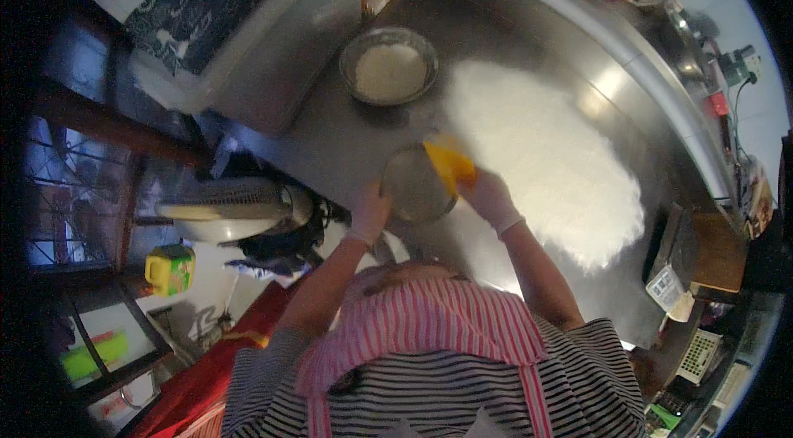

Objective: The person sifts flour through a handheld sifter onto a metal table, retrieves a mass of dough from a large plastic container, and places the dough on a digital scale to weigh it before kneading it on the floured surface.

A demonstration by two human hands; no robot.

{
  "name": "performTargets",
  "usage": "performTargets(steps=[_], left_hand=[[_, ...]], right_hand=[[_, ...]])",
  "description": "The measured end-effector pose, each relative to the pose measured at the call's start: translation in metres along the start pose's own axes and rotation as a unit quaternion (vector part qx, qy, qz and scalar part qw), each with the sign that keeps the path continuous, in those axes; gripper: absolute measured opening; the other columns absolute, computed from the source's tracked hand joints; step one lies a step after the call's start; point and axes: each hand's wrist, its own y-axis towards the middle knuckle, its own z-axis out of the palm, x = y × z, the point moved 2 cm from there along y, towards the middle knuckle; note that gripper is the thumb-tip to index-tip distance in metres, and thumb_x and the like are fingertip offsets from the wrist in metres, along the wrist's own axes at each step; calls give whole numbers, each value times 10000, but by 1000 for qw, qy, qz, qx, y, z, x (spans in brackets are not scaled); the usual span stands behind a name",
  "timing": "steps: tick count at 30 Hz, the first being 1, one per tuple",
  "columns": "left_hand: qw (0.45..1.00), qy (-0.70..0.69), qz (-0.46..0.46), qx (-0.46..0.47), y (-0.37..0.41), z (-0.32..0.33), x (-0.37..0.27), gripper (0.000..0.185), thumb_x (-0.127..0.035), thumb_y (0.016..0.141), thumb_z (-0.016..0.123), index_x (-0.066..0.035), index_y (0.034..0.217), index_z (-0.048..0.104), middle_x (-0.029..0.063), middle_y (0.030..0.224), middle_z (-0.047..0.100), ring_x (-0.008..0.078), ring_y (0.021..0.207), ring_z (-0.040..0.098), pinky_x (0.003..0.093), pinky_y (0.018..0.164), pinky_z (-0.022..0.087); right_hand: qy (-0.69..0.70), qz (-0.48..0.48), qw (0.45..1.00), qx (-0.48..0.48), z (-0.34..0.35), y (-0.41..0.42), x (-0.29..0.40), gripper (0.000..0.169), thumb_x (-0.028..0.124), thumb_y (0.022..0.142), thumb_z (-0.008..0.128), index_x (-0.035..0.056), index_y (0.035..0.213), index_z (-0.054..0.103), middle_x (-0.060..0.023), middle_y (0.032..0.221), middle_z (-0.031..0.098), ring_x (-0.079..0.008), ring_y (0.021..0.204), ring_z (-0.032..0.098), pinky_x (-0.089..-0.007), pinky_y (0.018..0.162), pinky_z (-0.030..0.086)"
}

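My left hand [372, 212], in a thin pale glove, grips the left side of a round metal vessel [416, 187]. Blur hides whether it is a bowl or a sieve, and its contents are unclear. A yellow-orange scraper [450, 164], probably plastic, is in my gloved right hand [490, 199], over the vessel's right rim. Beyond the vessel, a round bowl [347, 81] contains pale flour-like powder [391, 72]. To the right of my right hand, a broad layer of white powder [545, 159] covers much of the steel worktop [372, 134].
A large translucent plastic container [303, 35] stands at the far left of the worktop. A raised metal ledge [619, 35] curves along the back and right. On the right are a wooden board [718, 252] and a small white packet [669, 292]. A yellow jug [170, 270] sits lower left.
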Motion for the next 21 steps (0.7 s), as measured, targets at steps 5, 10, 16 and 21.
performTargets(steps=[5,10,16,21], left_hand=[[996,88,-6,-25,3,-10,13,351,-166,912,554,9,1215,584,240,913,640,296,798,652,404,735,511],[994,-59,-27,-90,21,-49,-48,276,-106,912,518,11,1150,593,176,912,655,235,780,665,378,701,523],[976,-154,32,-151,92,-98,-96,278,-72,907,505,45,1149,577,142,911,642,237,760,672,365,638,538],[984,-106,30,-143,164,-120,-89,304,-60,899,521,69,1171,563,167,986,645,260,811,684,357,634,562]], right_hand=[[238,-29,969,-67,-19,-8,13,324,155,858,716,8,1138,647,-119,1047,708,-206,978,675,-316,858,522],[484,-27,865,-129,-49,-3,22,299,124,901,683,4,1168,622,-63,1090,676,-185,998,652,-323,900,509],[620,-22,772,-139,-44,10,13,378,149,903,686,21,1240,571,-65,1146,646,-190,1028,635,-341,918,506],[617,-8,778,-114,-43,22,13,386,199,908,688,31,1234,571,-57,1144,644,-191,1050,627,-350,942,494]])
